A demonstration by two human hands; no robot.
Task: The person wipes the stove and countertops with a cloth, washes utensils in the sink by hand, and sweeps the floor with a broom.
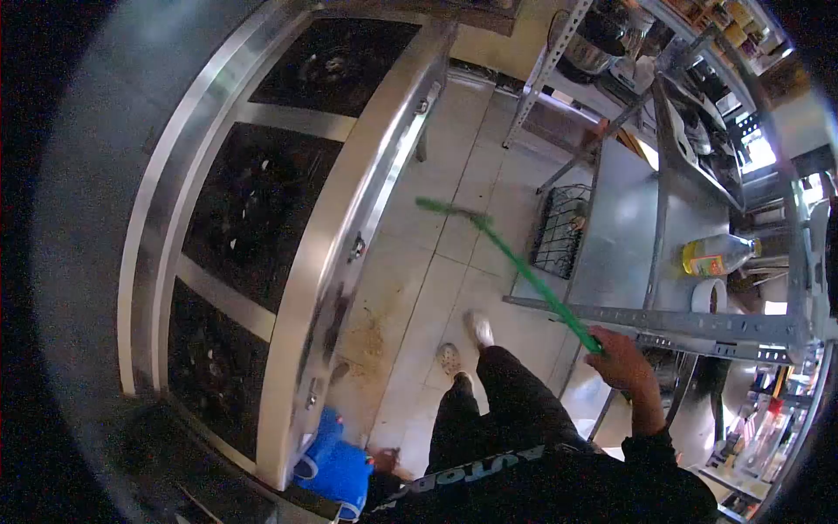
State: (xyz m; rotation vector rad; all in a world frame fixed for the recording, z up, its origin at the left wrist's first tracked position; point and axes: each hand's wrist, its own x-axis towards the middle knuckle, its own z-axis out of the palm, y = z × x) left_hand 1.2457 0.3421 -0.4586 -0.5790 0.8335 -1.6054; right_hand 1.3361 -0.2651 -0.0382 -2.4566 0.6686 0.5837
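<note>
My right hand (621, 360) is wrapped round the upper end of a long green handle (532, 281). The handle slants down to a green head (441, 207) on the tiled floor. Low in the view, my left hand (385, 460) is beside a blue object (336, 470) at the stove's front edge; how its fingers lie is too small and dark to make out. Brown dirt (368, 336) is scattered on the tiles near the stove, left of my shoes.
A steel stove (305, 236) with three dark burner bays stands at the left. On the right is a metal shelf (698, 323) holding a yellow bottle (717, 255) and a white cup (709, 297). A black wire basket (560, 229) sits below it.
</note>
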